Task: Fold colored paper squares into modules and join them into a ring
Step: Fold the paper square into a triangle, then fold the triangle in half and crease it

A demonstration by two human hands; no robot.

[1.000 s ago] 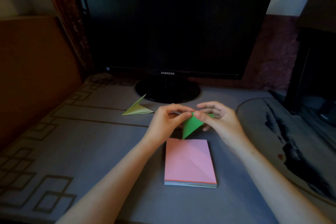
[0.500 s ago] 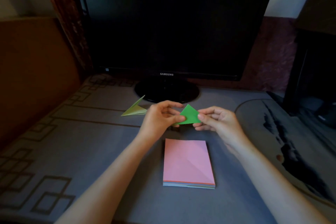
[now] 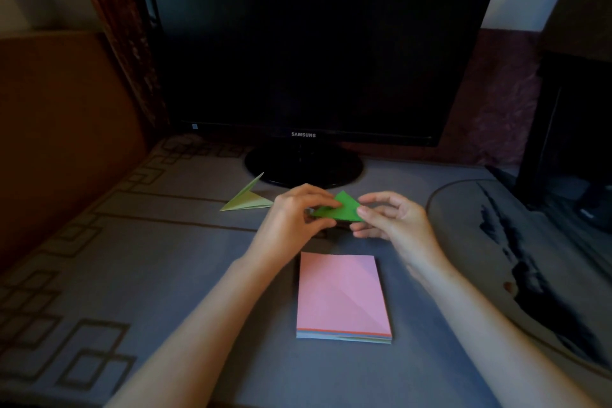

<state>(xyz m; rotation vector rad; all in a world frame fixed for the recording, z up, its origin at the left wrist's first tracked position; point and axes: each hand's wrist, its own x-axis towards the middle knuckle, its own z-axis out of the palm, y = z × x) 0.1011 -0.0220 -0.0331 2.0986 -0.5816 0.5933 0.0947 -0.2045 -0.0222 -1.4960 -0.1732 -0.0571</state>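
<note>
— What's on the left?
— A brown panel [image 3: 66, 129] borders the grey table [image 3: 165, 275], whose cover carries a pattern of square lines. A pale green folded module [image 3: 246, 201] lies on it, near the stand of a black monitor [image 3: 314, 43].
— And the hands?
— The left hand [image 3: 291, 219] and the right hand [image 3: 394, 219] each pinch one end of the green paper [image 3: 341, 209], a folded triangle between them.
— Nearer?
— A paper stack [image 3: 342, 296], pink on top, lies flat between the forearms. Dark furniture [image 3: 569, 109] stands at the right.

surface: grey patterned cloth [image 3: 198, 275] | on it: pink-topped paper stack [image 3: 341, 295], pale green folded module [image 3: 247, 202], monitor stand [image 3: 303, 169]
</note>
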